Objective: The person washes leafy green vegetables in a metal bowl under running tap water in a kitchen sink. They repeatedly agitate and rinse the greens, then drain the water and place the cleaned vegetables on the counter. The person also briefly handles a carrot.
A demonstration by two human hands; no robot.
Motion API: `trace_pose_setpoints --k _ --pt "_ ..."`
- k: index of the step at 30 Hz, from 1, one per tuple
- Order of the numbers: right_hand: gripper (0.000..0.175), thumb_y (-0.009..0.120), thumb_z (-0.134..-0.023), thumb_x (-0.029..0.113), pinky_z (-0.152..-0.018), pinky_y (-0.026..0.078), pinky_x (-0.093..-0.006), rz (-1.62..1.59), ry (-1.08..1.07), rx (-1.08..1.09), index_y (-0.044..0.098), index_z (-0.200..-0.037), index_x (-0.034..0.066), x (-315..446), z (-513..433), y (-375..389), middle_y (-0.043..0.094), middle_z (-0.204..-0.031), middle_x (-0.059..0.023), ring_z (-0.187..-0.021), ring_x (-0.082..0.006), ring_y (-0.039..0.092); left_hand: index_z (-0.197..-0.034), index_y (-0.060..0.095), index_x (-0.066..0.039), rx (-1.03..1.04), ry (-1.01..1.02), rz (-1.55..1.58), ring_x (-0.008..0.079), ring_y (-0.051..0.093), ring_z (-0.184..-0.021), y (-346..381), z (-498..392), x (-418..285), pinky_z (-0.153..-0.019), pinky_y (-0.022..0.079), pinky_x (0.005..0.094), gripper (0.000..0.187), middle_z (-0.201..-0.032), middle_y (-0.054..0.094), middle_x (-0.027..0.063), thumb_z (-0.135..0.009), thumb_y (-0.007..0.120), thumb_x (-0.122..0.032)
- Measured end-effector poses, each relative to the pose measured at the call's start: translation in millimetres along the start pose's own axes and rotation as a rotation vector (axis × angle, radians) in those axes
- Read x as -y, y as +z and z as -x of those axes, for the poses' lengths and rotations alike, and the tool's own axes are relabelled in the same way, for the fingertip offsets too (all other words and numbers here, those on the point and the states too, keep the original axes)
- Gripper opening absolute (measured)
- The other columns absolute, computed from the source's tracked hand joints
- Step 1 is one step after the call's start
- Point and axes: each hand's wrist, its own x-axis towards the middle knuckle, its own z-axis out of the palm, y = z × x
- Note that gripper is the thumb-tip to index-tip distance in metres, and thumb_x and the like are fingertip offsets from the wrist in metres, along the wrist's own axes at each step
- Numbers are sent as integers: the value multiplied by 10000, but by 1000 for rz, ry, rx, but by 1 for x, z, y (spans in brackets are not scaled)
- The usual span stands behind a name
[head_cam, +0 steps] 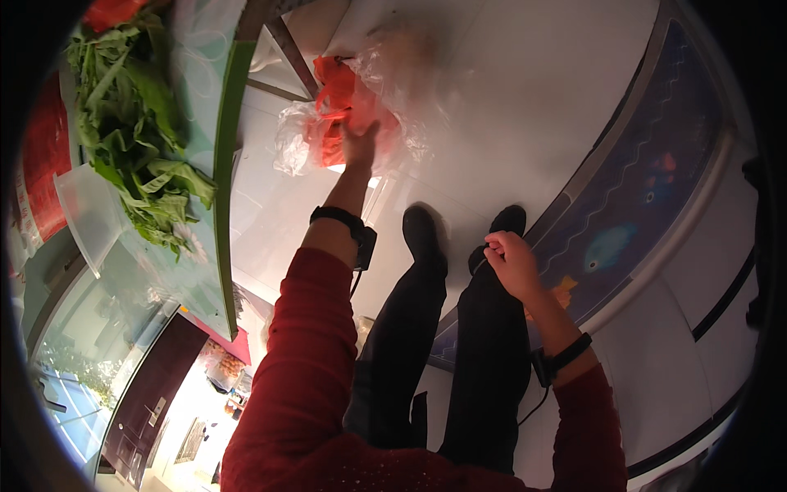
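Note:
My left hand [359,144] reaches down to a bundle of red plastic bags [338,86] and clear plastic bags [295,138] low by the table's legs. Its fingers are at the red plastic; whether they grip it cannot be told. Over my knee, my right hand [511,261] has its fingers curled, and a thin pale strand or edge shows near the fingertips; whether it is held is unclear. Green leafy vegetables [138,135] lie on the table at the left, beside a translucent plastic container [92,209].
The glass-topped table's green edge [225,184] runs close along my left side. A dark blue mat with fish pictures [609,215] lies on the tiled floor [510,92] to the right. My dark shoes [424,230] are between them. A dark door [150,393] stands at lower left.

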Motion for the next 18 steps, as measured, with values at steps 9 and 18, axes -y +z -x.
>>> trace_pose_setpoints --k 9,18 --pt "198 656 -808 117 -716 498 -352 -13 -109 -29 606 -985 46 18 -49 10 624 -850 -114 -785 -273 622 -1258 439 26 526 357 -647 332 483 -1164 40 89 -5 -1001 370 445 584 -1175 532 195 -850 623 -348" --pt "200 666 -798 125 -712 501 -357 54 -103 49 608 -977 58 17 -59 25 631 -847 -103 -797 -262 627 -976 535 -11 102 -405 473 276 651 -865 -15 55 33 -638 560 372 249 -960 609 122 -921 442 -236"
